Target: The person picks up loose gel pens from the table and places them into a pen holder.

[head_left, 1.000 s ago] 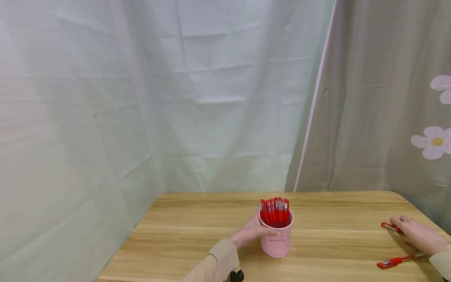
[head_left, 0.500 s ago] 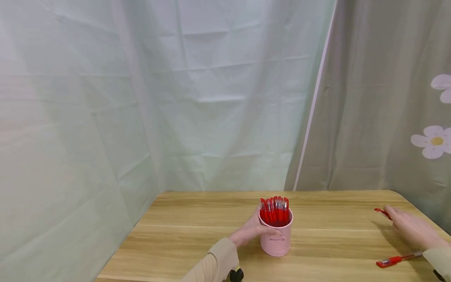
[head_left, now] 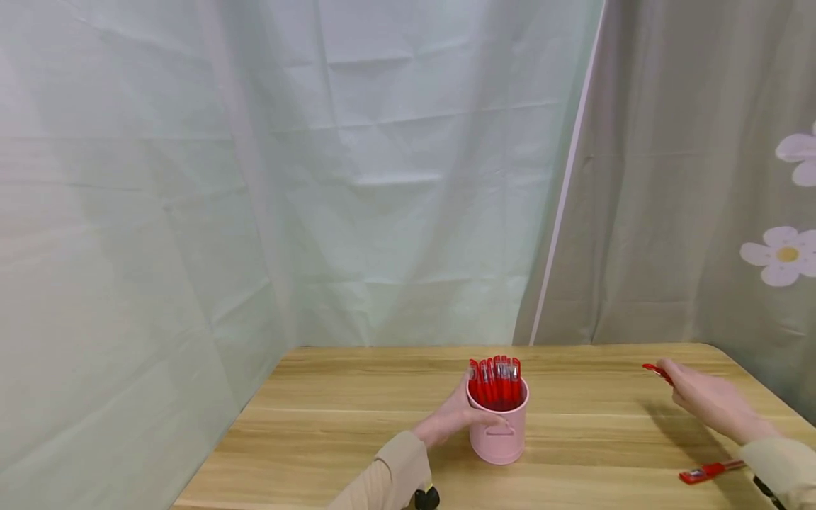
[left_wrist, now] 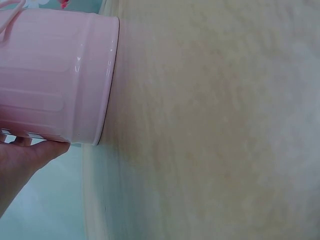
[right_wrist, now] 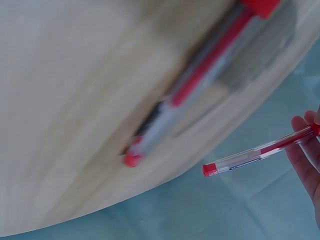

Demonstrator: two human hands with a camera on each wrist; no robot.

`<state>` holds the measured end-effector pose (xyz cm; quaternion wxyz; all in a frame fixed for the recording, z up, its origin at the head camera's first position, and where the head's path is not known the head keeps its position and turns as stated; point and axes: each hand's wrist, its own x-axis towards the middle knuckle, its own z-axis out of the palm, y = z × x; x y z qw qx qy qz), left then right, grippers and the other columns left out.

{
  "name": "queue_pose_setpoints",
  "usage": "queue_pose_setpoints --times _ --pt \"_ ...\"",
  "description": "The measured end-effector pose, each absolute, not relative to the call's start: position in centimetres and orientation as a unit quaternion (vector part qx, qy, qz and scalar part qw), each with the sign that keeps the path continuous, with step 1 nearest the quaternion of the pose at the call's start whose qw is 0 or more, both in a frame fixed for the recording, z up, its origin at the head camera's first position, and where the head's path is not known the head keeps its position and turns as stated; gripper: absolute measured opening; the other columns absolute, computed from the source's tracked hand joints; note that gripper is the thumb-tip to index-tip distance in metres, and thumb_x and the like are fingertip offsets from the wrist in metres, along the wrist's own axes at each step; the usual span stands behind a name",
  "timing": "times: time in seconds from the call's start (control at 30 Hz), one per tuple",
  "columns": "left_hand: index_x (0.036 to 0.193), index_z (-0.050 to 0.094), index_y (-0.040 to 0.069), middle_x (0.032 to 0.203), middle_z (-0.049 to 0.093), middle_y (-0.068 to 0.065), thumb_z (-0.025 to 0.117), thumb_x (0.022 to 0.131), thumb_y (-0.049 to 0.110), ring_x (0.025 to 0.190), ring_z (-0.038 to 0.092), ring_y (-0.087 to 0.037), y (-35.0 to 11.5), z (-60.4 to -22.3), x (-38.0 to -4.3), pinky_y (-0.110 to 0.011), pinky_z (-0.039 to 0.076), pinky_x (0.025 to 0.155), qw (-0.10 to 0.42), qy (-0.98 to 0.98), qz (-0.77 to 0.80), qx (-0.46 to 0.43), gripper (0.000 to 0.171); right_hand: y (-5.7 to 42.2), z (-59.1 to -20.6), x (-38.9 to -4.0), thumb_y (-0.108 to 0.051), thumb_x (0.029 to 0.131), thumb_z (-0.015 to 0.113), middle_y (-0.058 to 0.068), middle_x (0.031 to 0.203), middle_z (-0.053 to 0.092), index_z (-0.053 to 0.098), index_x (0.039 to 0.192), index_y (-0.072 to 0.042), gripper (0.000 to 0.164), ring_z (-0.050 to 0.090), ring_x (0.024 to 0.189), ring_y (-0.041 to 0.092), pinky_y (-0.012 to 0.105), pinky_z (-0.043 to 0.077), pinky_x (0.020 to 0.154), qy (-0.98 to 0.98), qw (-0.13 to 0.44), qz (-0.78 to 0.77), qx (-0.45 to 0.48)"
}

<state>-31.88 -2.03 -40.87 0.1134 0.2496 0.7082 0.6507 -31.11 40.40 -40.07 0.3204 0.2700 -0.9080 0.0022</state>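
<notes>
A pink metal pail (head_left: 497, 445) stands upright on the wooden table, packed with several red gel pens (head_left: 500, 382), caps up. My left hand (head_left: 449, 418) grips the pail from its left side, thumb across the front near the small handle. In the left wrist view the pail (left_wrist: 45, 75) fills the upper left, fingers under its side. My right hand (head_left: 714, 400) pinches a red pen (right_wrist: 260, 151) by its cap end, raised over the table at the right. A second red pen (head_left: 710, 471) lies on the tabletop below the right wrist.
The wooden table (head_left: 357, 397) has its rounded right corner close to the right hand. Pale curtains (head_left: 395, 212) hang behind and to the left, and a grey one (head_left: 656, 212) with white flowers hangs at the right.
My right hand has lifted its pen from the table and carried it left and away from me. The left hand keeps its grip on the pail.
</notes>
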Motion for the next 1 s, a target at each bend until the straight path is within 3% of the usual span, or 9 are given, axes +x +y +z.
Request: queue_pose_setpoints --times 0.13,0.33,0.57,0.63,0.8,1.0 --pt "0.143 0.008 0.01 0.134 0.035 0.002 0.078 0.069 0.01 0.117 0.039 -0.017 -2.1 -41.0 -31.9 -0.038 0.029 0.097 0.112 0.699 0.656 0.261 0.102 39.0 -39.5 -31.2 0.001 0.064 0.059 -0.012 0.065 0.033 0.043 0.092 -0.01 0.034 0.027 0.047 0.004 0.023 0.026 0.037 -0.901 0.334 0.011 0.275" --pt "0.133 0.026 0.023 0.125 0.043 0.008 0.079 0.066 0.01 0.112 0.043 -0.013 -2.2 -41.2 -31.8 -0.036 0.03 0.095 0.11 0.693 0.658 0.273 0.086 37.3 -38.9 -31.3 -0.001 0.066 0.055 -0.012 0.065 0.032 0.043 0.09 -0.01 0.028 0.028 0.048 0.004 0.023 0.028 0.037 -0.892 0.344 0.007 0.292" --pt "0.133 0.026 0.025 0.124 0.043 0.009 0.079 0.067 0.013 0.112 0.043 -0.013 -2.2 -41.3 -31.8 -0.037 0.031 0.094 0.107 0.698 0.654 0.27 0.086 35.3 -38.0 -31.0 -0.002 0.07 0.058 -0.012 0.071 0.043 0.046 0.093 -0.013 0.029 0.035 0.051 0.003 0.023 0.031 0.038 -0.905 0.32 0.027 0.278" --pt "0.134 0.026 0.025 0.124 0.043 0.009 0.079 0.066 0.013 0.112 0.042 -0.013 -2.2 -41.3 -31.9 -0.038 0.031 0.094 0.108 0.697 0.656 0.269 0.087 34.7 -37.8 -30.9 -0.002 0.071 0.059 -0.014 0.07 0.041 0.045 0.091 -0.016 0.027 0.034 0.051 0.003 0.023 0.03 0.037 -0.909 0.313 0.035 0.272" --pt "0.134 0.026 0.026 0.125 0.042 0.009 0.079 0.067 0.014 0.112 0.042 -0.013 -2.2 -41.3 -31.9 -0.039 0.031 0.095 0.111 0.699 0.655 0.267 0.087 33.2 -37.3 -30.7 0.0 0.071 0.059 -0.015 0.068 0.038 0.046 0.089 -0.015 0.027 0.033 0.051 0.002 0.022 0.03 0.038 -0.899 0.324 0.046 0.29" --pt "0.136 0.024 0.022 0.125 0.042 0.008 0.079 0.067 0.014 0.113 0.042 -0.014 -2.2 -41.3 -32.0 -0.038 0.031 0.095 0.107 0.701 0.654 0.264 0.089 31.7 -36.8 -30.5 0.001 0.067 0.06 -0.009 0.077 0.051 0.049 0.095 -0.012 0.032 0.039 0.054 0.002 0.022 0.035 0.04 -0.873 0.357 0.054 0.328"
